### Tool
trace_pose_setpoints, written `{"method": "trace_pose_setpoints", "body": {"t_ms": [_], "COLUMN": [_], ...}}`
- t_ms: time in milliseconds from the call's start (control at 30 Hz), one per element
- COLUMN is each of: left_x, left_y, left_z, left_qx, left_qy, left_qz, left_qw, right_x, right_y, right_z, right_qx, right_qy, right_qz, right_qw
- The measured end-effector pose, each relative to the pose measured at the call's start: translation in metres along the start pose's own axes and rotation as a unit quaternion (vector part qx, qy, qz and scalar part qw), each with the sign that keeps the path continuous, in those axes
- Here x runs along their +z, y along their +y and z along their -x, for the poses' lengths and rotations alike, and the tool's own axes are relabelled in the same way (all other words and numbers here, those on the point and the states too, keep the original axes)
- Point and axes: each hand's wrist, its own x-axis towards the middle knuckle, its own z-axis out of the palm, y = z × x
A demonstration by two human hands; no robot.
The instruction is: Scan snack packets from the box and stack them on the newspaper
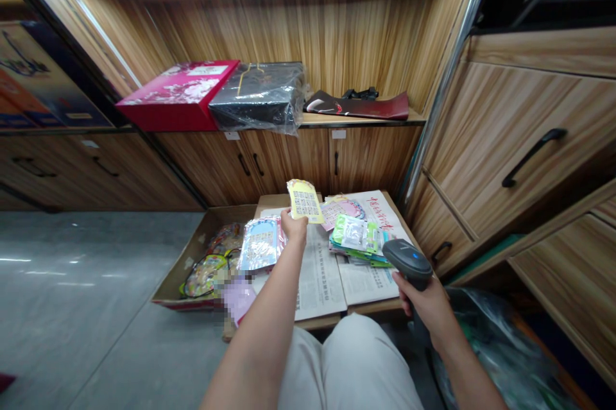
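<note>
My left hand [293, 228] is stretched forward and pinches a small yellow packet [305, 201] with a grid print, held upright above the newspaper [321, 275]. My right hand [428, 304] grips the handle of a dark grey barcode scanner [407, 257], whose head points toward the packets. Just left of the scanner, on the newspaper, lies a stack of green and white packets [357, 238]. A pink packet [339, 209] lies behind the stack. A blue packet [260, 244] leans at the left edge of the paper.
A cardboard box [185, 269] of colourful packets sits on the grey floor at the left. Wooden cabinets stand ahead and to the right. A red box [180, 99], a black wrapped box [260, 97] and a dark red bag [359, 105] rest on the shelf. A plastic bag [500, 346] lies by my right knee.
</note>
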Motion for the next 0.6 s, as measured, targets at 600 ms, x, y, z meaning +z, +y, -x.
{"method": "trace_pose_setpoints", "body": {"t_ms": [600], "left_x": [0.018], "left_y": [-0.069], "left_z": [-0.024], "left_qx": [-0.048], "left_qy": [-0.099], "left_qz": [-0.088], "left_qw": [0.990], "right_x": [-0.012], "right_y": [0.038], "right_z": [-0.019], "right_qx": [0.007], "right_qy": [0.000], "right_qz": [0.038], "right_qw": [0.999]}}
